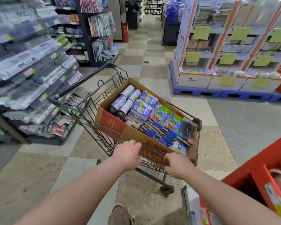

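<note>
Down a shop aisle, and both hands are on the shopping cart [199,123]. The left hand [127,153] has its fingers curled over the top wire of the near end, gripping it. The right hand [177,164] sits just beside it, a little lower, fingers hooked round the same wire edge. So each hand is closed on the cart, with bare forearms stretched straight out to it. The cart stands at an angle on the checkered floor [144,62], its nose turned toward the left. Inside the basket, filling it almost wall to wall, is an open cardboard box [113,124] with a red printed side. It is packed tight: purple-and-white rolls [128,96] at the far end, and blue packets [146,104] stacked on edge through the middle and near end. To the left, just beside the cart, run sloping shelves [23,62] of bagged goods, blurred. To the right, well apart, a cardboard display [234,54] stands on blue pallets [217,93]. A red extinguisher [125,32] stands far up the aisle, and a red crate [258,168] sits near the right arm — a shoe [118,210] shows at the bottom edge.
</note>
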A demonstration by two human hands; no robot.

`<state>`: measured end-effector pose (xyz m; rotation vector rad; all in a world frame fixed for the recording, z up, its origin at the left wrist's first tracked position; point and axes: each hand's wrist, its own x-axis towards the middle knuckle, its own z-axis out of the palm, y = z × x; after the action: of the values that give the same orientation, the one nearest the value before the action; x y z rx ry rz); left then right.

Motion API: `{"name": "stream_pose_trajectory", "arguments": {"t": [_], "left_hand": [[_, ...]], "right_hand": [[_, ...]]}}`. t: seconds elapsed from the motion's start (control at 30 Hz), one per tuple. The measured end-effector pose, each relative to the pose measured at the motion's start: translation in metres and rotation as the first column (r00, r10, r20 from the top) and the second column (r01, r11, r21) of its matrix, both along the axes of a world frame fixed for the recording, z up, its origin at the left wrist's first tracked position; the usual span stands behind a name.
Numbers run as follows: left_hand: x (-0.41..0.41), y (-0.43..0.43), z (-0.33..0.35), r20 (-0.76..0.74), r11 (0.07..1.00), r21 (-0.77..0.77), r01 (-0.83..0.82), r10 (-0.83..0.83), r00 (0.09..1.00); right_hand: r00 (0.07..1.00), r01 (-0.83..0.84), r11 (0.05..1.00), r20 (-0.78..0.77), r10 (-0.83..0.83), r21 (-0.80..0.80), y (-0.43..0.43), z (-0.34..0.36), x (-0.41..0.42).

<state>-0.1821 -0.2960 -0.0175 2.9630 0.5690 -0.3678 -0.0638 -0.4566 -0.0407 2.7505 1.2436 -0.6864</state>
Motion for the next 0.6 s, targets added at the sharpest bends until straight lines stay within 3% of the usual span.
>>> {"name": "stream_pose_trajectory", "arguments": {"t": [0.3,0.6], "left_hand": [[0.096,0.111,0.035,0.12,0.989,0.035,0.146,-0.149,0.981],[0.157,0.16,0.005,0.03,0.951,-0.027,0.309,-0.308,0.951]], "right_hand": [[0.979,0.178,0.981,-0.089,-0.184,-0.07,0.055,-0.029,0.028],[0.914,0.391,0.919,-0.096,-0.394,-0.048,0.101,-0.028,0.077]]}}
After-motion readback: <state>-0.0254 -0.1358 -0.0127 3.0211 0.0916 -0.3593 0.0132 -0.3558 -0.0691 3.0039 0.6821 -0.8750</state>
